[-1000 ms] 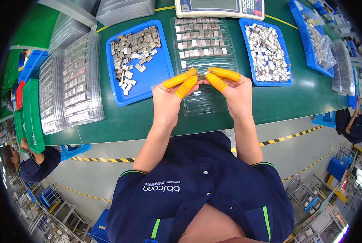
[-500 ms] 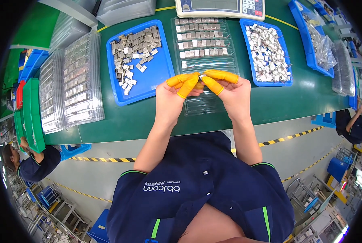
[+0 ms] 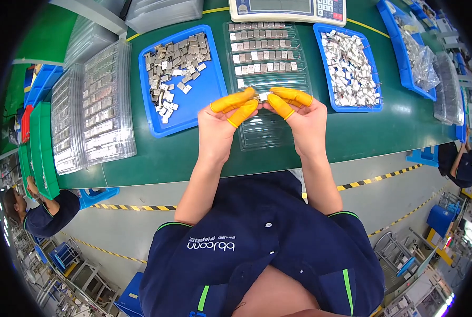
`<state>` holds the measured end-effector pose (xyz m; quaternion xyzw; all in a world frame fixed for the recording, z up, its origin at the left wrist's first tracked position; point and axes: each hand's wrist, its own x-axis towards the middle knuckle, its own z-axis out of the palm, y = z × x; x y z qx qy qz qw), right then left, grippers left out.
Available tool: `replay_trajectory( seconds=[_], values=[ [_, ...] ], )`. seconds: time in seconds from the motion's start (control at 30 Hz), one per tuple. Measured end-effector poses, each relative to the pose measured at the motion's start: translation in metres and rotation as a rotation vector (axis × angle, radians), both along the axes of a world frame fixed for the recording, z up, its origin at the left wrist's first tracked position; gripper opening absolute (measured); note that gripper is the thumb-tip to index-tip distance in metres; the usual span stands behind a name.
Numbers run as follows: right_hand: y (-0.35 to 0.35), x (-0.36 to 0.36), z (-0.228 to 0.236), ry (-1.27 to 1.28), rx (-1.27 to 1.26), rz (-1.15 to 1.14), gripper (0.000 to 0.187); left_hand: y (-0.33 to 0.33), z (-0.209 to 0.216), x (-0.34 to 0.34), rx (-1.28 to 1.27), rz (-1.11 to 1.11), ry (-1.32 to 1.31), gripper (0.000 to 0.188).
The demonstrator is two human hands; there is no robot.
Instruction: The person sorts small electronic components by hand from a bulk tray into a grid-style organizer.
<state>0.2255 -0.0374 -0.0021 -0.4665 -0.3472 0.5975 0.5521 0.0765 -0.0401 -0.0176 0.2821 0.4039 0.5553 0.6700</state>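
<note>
My left hand (image 3: 226, 117) and my right hand (image 3: 298, 110) meet over a clear plastic compartment tray (image 3: 270, 119), each with yellow finger cots on the fingertips. Between the fingertips of both hands sits one small silver metal part (image 3: 263, 96). The tray's far rows hold several of the same silver parts; its near rows look bare. A blue bin (image 3: 199, 103) of loose silver parts lies just left of my left hand. Another blue bin (image 3: 328, 90) of small parts lies right of my right hand.
Stacks of clear filled trays (image 3: 91, 105) stand at the left on the green table (image 3: 162, 153). A white weighing scale (image 3: 289, 9) is at the far edge. A third blue bin (image 3: 399, 58) with bagged parts sits far right. Other people (image 3: 46, 214) work at both sides.
Both hands have stayed together over the tray, with the fingertips shifting slightly around the small part.
</note>
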Motion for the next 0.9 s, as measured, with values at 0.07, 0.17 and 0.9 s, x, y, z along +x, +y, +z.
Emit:
replay_trajectory(
  seconds=[0.07,0.17,0.9],
  values=[
    [0.000,0.002,-0.001,-0.071,0.011,0.038,0.021,-0.001,-0.002,-0.001,0.010,0.007,0.024,0.026],
    [0.001,0.004,-0.002,-0.078,0.002,0.063,0.022,-0.002,-0.003,-0.002,0.014,0.009,0.072,0.025],
    [0.007,-0.001,-0.007,-0.242,0.145,0.277,0.016,-0.010,-0.006,-0.014,0.033,-0.050,0.062,0.027]
  ],
)
